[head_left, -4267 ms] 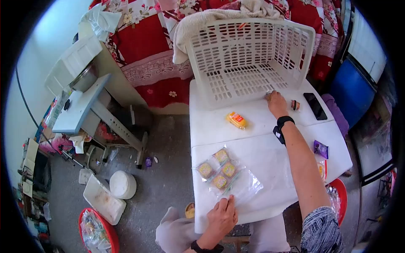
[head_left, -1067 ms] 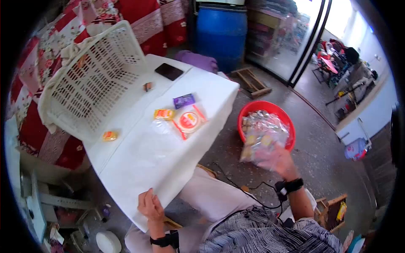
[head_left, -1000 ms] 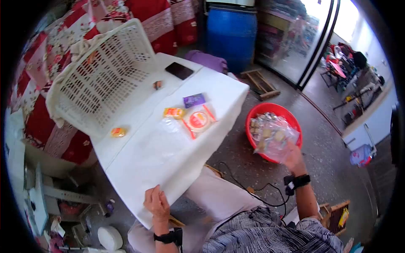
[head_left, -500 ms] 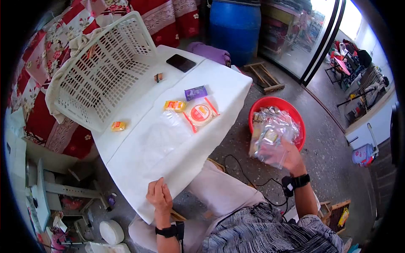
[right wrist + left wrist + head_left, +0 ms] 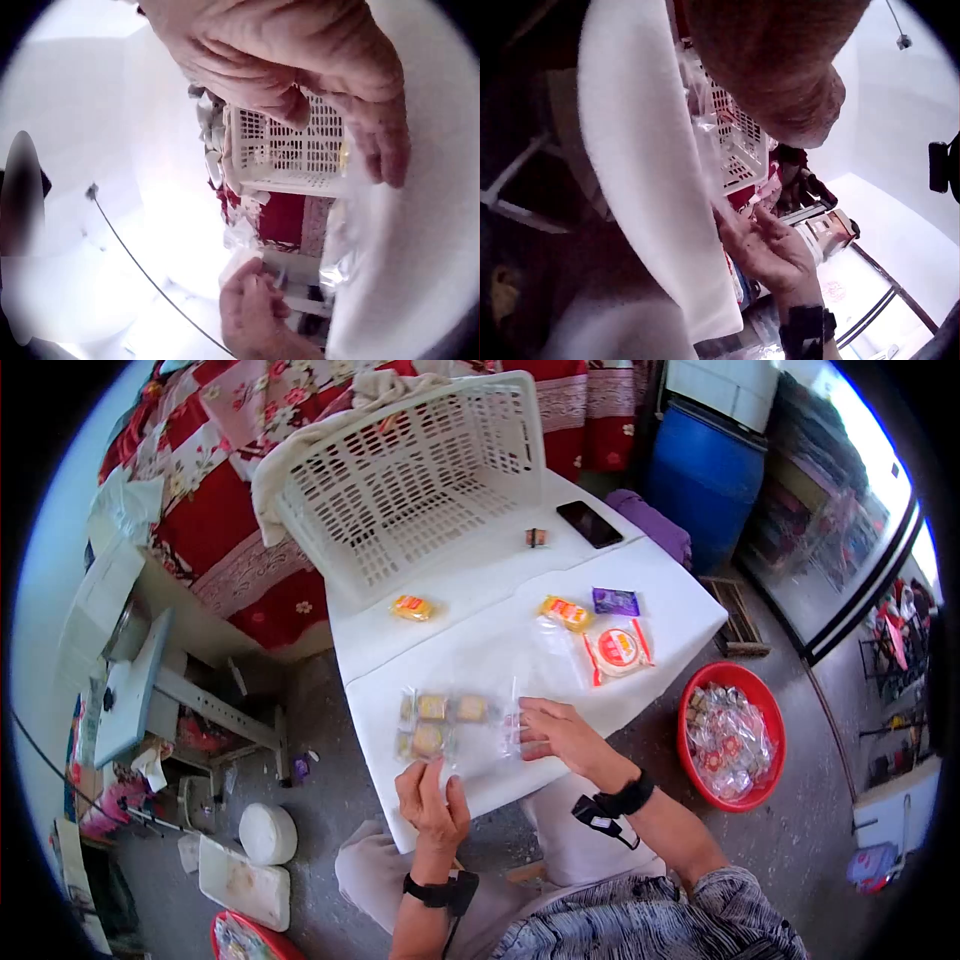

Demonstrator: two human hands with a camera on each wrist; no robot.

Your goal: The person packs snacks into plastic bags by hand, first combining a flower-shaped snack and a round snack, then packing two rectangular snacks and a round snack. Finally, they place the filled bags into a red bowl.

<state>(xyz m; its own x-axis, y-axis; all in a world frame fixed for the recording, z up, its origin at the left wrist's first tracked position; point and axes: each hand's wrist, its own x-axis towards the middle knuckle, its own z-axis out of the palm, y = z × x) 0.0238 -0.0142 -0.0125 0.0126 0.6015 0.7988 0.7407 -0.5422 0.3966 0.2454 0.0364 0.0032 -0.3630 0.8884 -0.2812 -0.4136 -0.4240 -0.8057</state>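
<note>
A clear bag holding several square yellowish packets (image 5: 430, 738) lies flat near the table's front edge in the head view. My left hand (image 5: 432, 805) is at its lower edge, fingers loosely bent; whether it touches the plastic is unclear. On the bag's right end rests my right hand (image 5: 568, 740), fingers nearly straight. In the left wrist view, my left hand (image 5: 780, 75) is large above and my right hand (image 5: 769, 251) is beyond the white table edge. The right wrist view shows my right hand's extended fingers (image 5: 386, 146) over clear plastic, with my left hand (image 5: 255, 307) below.
A white slatted basket (image 5: 400, 510) lies at the table's back. Yellow packets (image 5: 411, 607), a purple packet (image 5: 615, 601), a round-patterned packet (image 5: 618, 648), a small item (image 5: 536, 537) and a phone (image 5: 589, 524) are on the table. A red basin (image 5: 688, 745) holds packets on the floor right.
My right hand has moved left from the red basin to the table. The bag of square packets is now on the table, and the head view has turned left.
</note>
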